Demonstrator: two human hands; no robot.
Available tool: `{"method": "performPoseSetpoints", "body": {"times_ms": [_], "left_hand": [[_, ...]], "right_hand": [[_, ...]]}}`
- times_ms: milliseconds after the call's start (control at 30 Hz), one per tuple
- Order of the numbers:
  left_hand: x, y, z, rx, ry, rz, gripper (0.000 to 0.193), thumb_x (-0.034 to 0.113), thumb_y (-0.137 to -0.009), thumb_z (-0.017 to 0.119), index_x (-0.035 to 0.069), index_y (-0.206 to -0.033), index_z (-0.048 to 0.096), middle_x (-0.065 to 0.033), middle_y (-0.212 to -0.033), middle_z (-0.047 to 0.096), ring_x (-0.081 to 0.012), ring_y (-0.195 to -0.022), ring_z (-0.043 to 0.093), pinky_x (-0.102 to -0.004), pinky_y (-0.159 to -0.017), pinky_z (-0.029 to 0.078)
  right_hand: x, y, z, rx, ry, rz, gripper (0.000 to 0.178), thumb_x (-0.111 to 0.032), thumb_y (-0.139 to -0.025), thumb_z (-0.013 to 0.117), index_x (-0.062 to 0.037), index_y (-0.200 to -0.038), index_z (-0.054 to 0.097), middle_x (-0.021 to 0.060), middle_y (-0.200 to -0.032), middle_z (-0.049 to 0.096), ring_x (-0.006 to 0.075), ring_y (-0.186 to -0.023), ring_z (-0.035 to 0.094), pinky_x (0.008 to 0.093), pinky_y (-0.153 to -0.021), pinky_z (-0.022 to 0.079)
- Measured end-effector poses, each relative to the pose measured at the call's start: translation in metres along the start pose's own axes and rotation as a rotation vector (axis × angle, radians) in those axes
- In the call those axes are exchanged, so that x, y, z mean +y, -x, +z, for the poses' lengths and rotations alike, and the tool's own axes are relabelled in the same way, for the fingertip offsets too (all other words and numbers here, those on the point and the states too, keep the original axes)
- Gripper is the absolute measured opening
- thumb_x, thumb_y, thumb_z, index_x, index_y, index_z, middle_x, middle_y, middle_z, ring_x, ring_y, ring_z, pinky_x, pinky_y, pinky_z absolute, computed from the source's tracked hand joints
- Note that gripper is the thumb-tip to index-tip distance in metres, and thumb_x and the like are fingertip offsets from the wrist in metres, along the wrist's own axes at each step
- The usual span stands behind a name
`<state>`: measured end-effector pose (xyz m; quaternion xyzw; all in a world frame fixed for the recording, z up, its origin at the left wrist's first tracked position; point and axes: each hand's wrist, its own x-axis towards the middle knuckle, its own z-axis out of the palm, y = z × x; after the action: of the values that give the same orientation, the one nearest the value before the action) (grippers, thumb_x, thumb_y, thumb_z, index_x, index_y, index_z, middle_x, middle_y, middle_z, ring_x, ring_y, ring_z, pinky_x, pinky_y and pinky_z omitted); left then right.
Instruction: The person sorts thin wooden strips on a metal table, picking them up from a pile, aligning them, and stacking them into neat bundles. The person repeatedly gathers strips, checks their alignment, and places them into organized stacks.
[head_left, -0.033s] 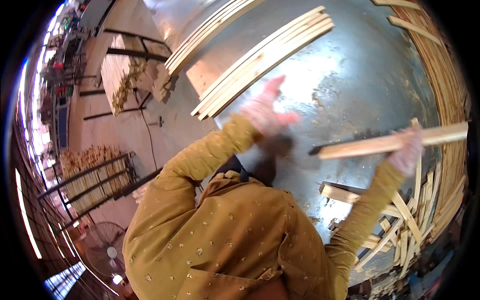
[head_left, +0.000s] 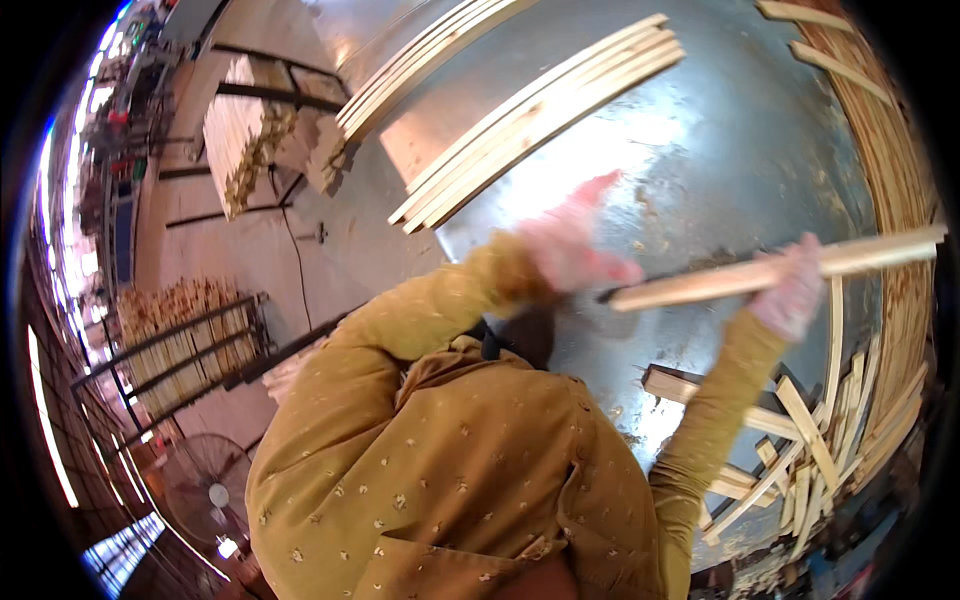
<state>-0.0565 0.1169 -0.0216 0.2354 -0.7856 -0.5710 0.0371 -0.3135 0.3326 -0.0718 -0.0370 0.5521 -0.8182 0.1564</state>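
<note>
My right hand (head_left: pixel 793 288), in a pale pink glove, grips a light wooden board (head_left: pixel 700 286) near its middle. The board lies slantwise, its right end over the plywood edge and its dark-tipped left end close to my other hand. My left hand (head_left: pixel 575 238), also gloved, is a little blurred; its fingers and thumb are spread and nothing is in them. The thumb is just short of the board's left end. Beyond the left hand, a row of boards (head_left: pixel 545 120) lies side by side on the shiny metal table (head_left: pixel 740 170).
Another row of boards (head_left: pixel 430 60) lies farther left. Short offcuts (head_left: pixel 810 430) are heaped at the lower right beside a plywood strip (head_left: pixel 885 150). At left stand a rack of stacked wood (head_left: pixel 185 340), another lumber stack (head_left: pixel 240 140) and a fan (head_left: pixel 205 490).
My left hand has moved right, closer to the board's end. The right hand has shifted slightly left and up, bringing the board along.
</note>
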Motion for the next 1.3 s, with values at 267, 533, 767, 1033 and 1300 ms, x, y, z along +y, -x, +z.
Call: {"method": "performPoseSetpoints", "body": {"times_ms": [267, 533, 767, 1033, 1300], "left_hand": [[-0.047, -0.014, -0.141, -0.011, -0.509, -0.226, 0.039, 0.027, -0.091, 0.065, 0.0, -0.118, 0.059, -0.0097, -0.094, 0.067, -0.0182, -0.078, 0.067, -0.0281, -0.071, 0.06], [-0.155, -0.021, -0.256, 0.112, -0.96, -0.187, 0.058, 0.037, -0.093, 0.063, 0.006, -0.139, 0.045, -0.0214, -0.123, 0.059, -0.0421, -0.11, 0.058, -0.0451, -0.095, 0.048], [-0.21, -0.057, -0.277, 0.563, -0.993, -0.092, 0.054, 0.03, -0.087, 0.066, 0.005, -0.133, 0.051, -0.0189, -0.115, 0.062, -0.0359, -0.108, 0.06, -0.0433, -0.089, 0.051], [-0.025, -0.056, 0.027, -0.729, 0.627, -0.354, 0.042, 0.025, -0.088, 0.069, 0.0, -0.12, 0.058, -0.0039, -0.098, 0.063, -0.0147, -0.092, 0.057, -0.0282, -0.081, 0.046], [-0.098, -0.08, 0.037, -0.222, 0.038, -0.228, 0.061, 0.043, -0.09, 0.064, -0.004, -0.128, 0.057, -0.0185, -0.107, 0.067, -0.0253, -0.1, 0.063, -0.0357, -0.088, 0.048]], "right_hand": [[0.004, 0.128, -0.007, -0.839, 1.776, -0.527, 0.12, -0.085, -0.067, 0.055, 0.0028, -0.146, 0.036, 0.0257, -0.133, 0.052, 0.0405, -0.124, 0.05, 0.0555, -0.108, 0.035], [0.004, 0.145, -0.074, -0.934, 1.991, -0.118, 0.076, -0.03, -0.071, 0.079, -0.0069, -0.136, 0.046, 0.0143, -0.105, 0.059, 0.0355, -0.1, 0.059, 0.0463, -0.094, 0.047], [-0.045, 0.059, 0.118, -0.254, 1.167, -0.033, 0.048, -0.043, -0.092, 0.062, -0.0042, -0.121, 0.062, 0.015, -0.099, 0.065, 0.0223, -0.096, 0.064, 0.0338, -0.082, 0.052], [-0.025, -0.089, 0.062, -0.619, 0.082, -0.107, 0.065, -0.054, -0.1, 0.046, 0.0015, -0.133, 0.053, 0.0123, -0.106, 0.067, 0.0196, -0.096, 0.066, 0.0321, -0.088, 0.053], [-0.03, -0.002, -0.196, -0.819, 2.157, -0.062, 0.099, -0.028, -0.068, 0.08, -0.0141, -0.152, 0.029, 0.0147, -0.13, 0.055, 0.0333, -0.121, 0.052, 0.0463, -0.101, 0.043]]}}
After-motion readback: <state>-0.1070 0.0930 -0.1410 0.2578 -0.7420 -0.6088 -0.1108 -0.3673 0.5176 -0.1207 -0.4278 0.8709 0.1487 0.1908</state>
